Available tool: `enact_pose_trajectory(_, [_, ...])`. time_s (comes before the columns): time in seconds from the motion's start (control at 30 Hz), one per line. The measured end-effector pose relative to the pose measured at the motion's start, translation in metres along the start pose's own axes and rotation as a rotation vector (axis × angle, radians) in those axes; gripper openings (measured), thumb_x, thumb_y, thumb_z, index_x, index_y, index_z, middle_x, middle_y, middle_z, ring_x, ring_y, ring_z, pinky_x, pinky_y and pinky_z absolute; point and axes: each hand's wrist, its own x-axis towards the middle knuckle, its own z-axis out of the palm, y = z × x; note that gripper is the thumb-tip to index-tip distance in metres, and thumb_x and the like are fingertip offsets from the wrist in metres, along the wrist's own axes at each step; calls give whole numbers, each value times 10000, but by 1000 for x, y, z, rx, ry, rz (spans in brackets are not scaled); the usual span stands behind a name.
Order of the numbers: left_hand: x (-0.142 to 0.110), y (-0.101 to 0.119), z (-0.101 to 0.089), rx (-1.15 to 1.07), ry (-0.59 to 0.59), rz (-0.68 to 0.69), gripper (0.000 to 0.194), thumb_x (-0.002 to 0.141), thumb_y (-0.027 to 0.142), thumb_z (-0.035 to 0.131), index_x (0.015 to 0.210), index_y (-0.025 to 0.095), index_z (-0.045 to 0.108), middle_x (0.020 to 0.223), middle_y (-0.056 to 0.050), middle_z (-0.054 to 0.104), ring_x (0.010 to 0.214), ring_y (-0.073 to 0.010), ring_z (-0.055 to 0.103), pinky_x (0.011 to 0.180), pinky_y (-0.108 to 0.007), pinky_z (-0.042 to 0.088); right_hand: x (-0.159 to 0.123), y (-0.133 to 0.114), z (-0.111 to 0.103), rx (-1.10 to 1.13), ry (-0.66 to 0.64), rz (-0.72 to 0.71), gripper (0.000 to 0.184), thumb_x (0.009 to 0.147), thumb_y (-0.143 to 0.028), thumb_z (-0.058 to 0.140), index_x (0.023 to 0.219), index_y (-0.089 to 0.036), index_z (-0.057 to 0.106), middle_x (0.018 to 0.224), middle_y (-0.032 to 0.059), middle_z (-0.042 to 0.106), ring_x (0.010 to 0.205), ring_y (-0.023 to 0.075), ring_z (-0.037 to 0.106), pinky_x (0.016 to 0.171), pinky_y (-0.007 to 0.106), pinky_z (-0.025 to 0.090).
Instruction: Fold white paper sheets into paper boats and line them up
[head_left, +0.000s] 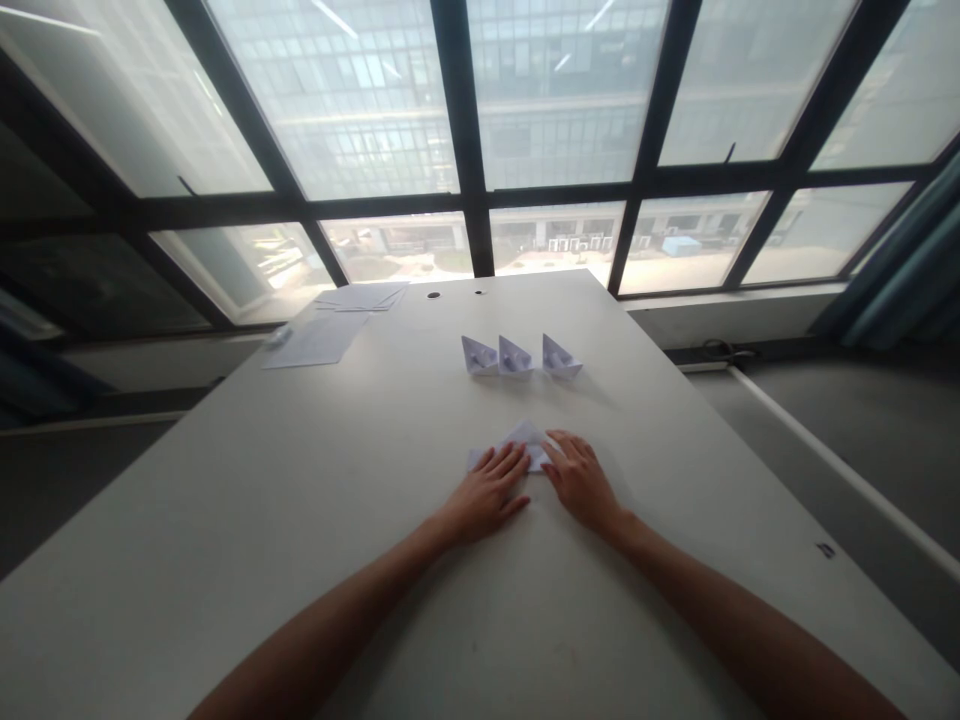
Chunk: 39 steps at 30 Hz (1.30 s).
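A small folded sheet of white paper (527, 434) lies on the white table (360, 450), its peak pointing away from me. My left hand (490, 493) rests flat over its left part, fingers stretched out and the thumb apart. At the paper's right edge is my right hand (581, 482), fingers bent a little and spread, the fingertips touching the paper. Both hands hide much of the sheet, so its exact fold cannot be made out. Beyond them stand three folded paper boats, a left one (478, 357), a middle one (515, 357) and a right one (559, 358).
Loose white sheets (319, 340) lie at the table's far left, with a small clear object (279, 337) on their left edge. Two round holes, one a cable hole (433, 295), are near the far edge. A dark mark (826, 550) is at the right edge. Windows stand beyond.
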Motion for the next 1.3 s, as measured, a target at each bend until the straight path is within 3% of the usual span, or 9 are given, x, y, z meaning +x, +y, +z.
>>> enact_pose_trajectory(0.1, [0,0,0,13,15,6,681,989,506,389,1551,186,175,1576,-133,256,1478,-266,152,1187,-478,186,-4,-12,5,42,-135,-161,549,988,-357,442,1487,-145,355,1533,143,363,1432,262,289,1158,480,263])
enact_pose_trajectory(0.17, [1,1,2,32,14,-7,727,979,525,396,1549,141,159,1573,-165,245,1478,-263,145,1188,-465,188,-6,-17,9,34,-218,-173,663,983,-461,426,1522,-112,265,1563,155,287,1455,266,242,1176,484,232])
enact_pose_trajectory(0.37, [1,1,9,92,8,-159,846,943,618,375,1522,27,200,1570,-242,183,1477,-326,87,1175,-484,211,-11,-16,11,-66,-308,-75,739,977,-575,334,1492,-44,325,1566,193,237,1472,289,175,1193,476,179])
enact_pose_trajectory(0.5, [1,0,12,87,37,-233,813,952,594,377,1503,11,249,1565,-253,190,1474,-330,106,1175,-484,216,-16,-14,12,-93,-265,38,786,966,-599,332,1483,-7,321,1560,227,227,1468,302,188,1188,477,185])
enact_pose_trajectory(0.63, [3,-3,14,29,56,-274,712,972,501,404,1481,16,300,1547,-247,258,1465,-313,181,1174,-476,229,-17,-13,15,-72,-235,62,759,962,-548,405,1471,10,334,1552,235,255,1462,307,207,1181,468,204])
enact_pose_trajectory(0.77, [5,-7,12,-60,99,-292,695,949,477,487,1472,49,326,1517,-228,347,1442,-294,272,1169,-457,256,-13,-11,11,-8,-148,75,585,934,-387,520,1424,-77,441,1482,188,428,1384,288,365,1133,442,293])
enact_pose_trajectory(0.93, [4,-8,3,-117,177,-309,707,884,493,611,1449,128,391,1459,-189,457,1391,-290,383,1138,-434,329,-7,-7,1,59,-21,117,369,884,-278,617,1240,-184,605,1227,127,643,1139,270,548,967,420,399])
enact_pose_trajectory(1.13, [4,-4,-9,-47,168,-281,515,977,424,477,1422,167,433,1403,-149,532,1335,-265,466,1064,-398,430,-5,-5,-3,97,56,54,248,903,-274,624,1144,-222,645,1157,94,671,1078,256,563,950,428,365])
enact_pose_trajectory(1.3, [3,0,-17,85,75,-203,472,986,192,424,1453,130,389,1415,-169,515,1341,-266,457,1045,-395,447,-3,-3,-5,109,127,27,348,896,-384,637,1204,-222,609,1216,107,632,1150,280,529,990,446,374])
